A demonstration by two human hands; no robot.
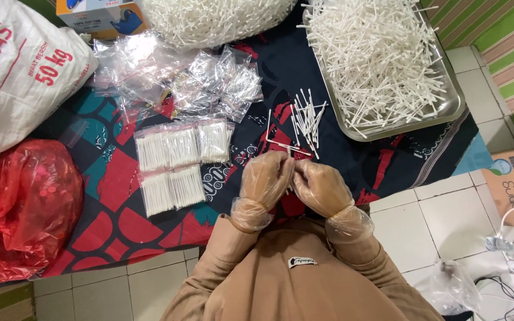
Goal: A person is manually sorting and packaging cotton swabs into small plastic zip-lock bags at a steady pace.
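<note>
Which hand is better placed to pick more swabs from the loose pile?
Probably the right hand: the loose swabs lie just ahead on its side, while the left hand sits nearer the filled packets.

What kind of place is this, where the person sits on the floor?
Probably a small home workshop for hand packing. A metal tray heaped with thin white sticks sits on a patterned cloth over a tiled floor, beside filled small clear bags. Both hands, left and right, wear clear plastic gloves.

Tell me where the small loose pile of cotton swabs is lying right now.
In the head view the loose swabs lie on the patterned cloth just beyond the gloved hands, left of the metal tray and right of the filled swab packets.
</note>
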